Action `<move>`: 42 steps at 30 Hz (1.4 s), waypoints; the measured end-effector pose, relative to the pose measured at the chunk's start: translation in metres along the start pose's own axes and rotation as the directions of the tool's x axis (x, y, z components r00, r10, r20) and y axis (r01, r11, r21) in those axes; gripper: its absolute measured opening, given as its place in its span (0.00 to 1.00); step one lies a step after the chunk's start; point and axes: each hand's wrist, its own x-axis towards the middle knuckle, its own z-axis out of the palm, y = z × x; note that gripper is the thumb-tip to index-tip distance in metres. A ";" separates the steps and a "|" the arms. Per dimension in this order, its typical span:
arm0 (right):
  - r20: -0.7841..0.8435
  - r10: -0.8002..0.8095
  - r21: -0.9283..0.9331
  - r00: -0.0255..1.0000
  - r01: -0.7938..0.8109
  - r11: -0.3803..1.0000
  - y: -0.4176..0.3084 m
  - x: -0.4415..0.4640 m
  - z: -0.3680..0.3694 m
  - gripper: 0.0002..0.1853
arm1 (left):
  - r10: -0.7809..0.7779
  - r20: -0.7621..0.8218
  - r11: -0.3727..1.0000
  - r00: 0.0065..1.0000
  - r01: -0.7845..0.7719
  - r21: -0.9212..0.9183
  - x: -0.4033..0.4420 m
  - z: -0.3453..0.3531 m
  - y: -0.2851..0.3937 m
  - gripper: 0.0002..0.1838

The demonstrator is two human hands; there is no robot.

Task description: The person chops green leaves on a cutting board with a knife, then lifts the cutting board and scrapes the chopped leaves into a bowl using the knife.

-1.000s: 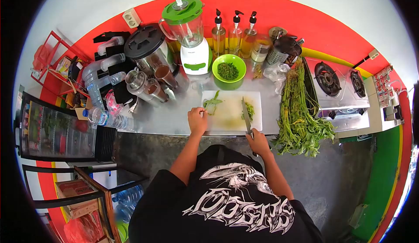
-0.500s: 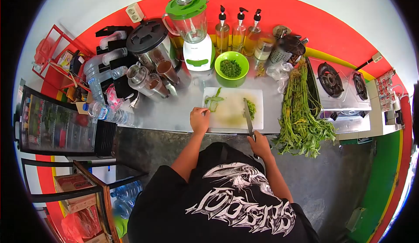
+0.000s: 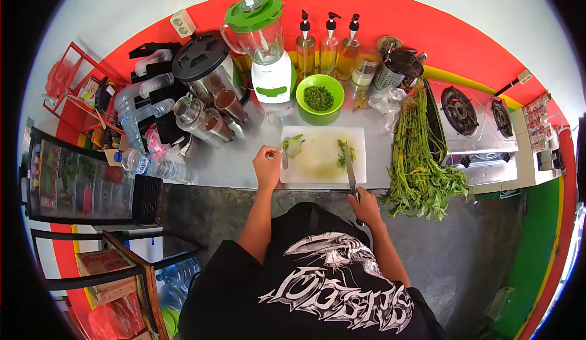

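My right hand (image 3: pixel 365 207) is closed round the handle of a kitchen knife (image 3: pixel 351 172). Its blade points away from me, over the right part of a white cutting board (image 3: pixel 317 173). Chopped greens (image 3: pixel 343 152) lie beside and under the blade. Just off the board's left edge, my left hand (image 3: pixel 266 164) has its thumb and fingers pinched together; whatever is between them is too small to make out. Close to those fingers, a few uncut green leaves (image 3: pixel 295 145) rest on the board's left side. Behind the board stands a lime-green bowl (image 3: pixel 320 118) containing more chopped greens (image 3: pixel 318 98).
A large bunch of leafy stalks (image 3: pixel 418 163) lies right of the board, beside a gas stove (image 3: pixel 476 126). Along the back are a blender (image 3: pixel 271 74), pump bottles (image 3: pixel 328 50) and a glass jar (image 3: pixel 365 68). Metal cups (image 3: pixel 213 123) and a water bottle (image 3: pixel 149 164) stand left.
My left hand has shifted left, off the board's edge, and the leaves beside it have changed position. The knife has turned slightly among the chopped greens, which look more spread. The whole view shifted slightly.
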 end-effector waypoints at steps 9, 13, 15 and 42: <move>0.077 0.035 -0.021 0.996 -0.033 0.999 -0.006 0.004 0.001 0.18 | -0.069 0.074 0.988 0.995 0.079 -0.136 0.025 -0.026 0.044 0.06; 0.090 0.012 0.004 0.996 -0.012 1.000 -0.006 0.009 0.004 0.18 | -0.088 0.220 0.981 0.972 0.124 -0.152 0.022 -0.019 0.064 0.06; 0.093 0.014 -0.019 0.996 -0.012 1.000 -0.012 0.009 0.002 0.18 | -0.102 0.368 0.895 0.924 0.247 -0.372 0.020 -0.012 0.066 0.07; 0.295 -0.107 -0.210 0.950 0.173 0.962 -0.072 0.042 0.035 0.17 | -0.347 0.204 0.910 0.916 0.381 -0.164 -0.014 -0.058 0.025 0.08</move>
